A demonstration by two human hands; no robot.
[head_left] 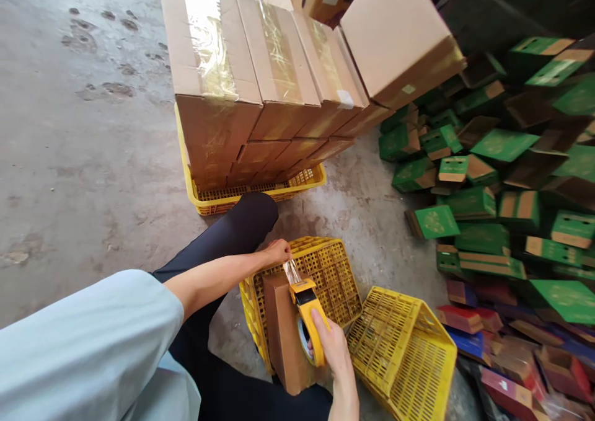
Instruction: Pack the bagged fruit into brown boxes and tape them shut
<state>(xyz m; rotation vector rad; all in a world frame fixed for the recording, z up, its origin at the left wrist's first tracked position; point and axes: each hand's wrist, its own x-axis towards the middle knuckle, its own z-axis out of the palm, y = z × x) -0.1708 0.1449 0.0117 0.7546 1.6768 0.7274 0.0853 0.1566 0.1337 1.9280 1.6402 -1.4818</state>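
My right hand (pixel 332 343) grips a yellow tape dispenser (pixel 310 319) with a tape roll in it, held over a brown cardboard box (pixel 280 337). From the dispenser's front a short strip of clear tape (pixel 292 272) runs to my left hand (pixel 277 252), whose closed fingers pinch its end. The box stands tilted on a yellow plastic crate (pixel 325 266) between my legs. The dispenser hides part of the box.
Sealed cardboard boxes (pixel 279 46) are stacked in a yellow basket (pixel 199 205) ahead. Another yellow crate (pixel 404 340) stands at right. Green cartons (pixel 483 235) lie heaped on the right, with red and blue ones (pixel 469 319) nearer. Grey concrete floor (pixel 93 179) stretches left.
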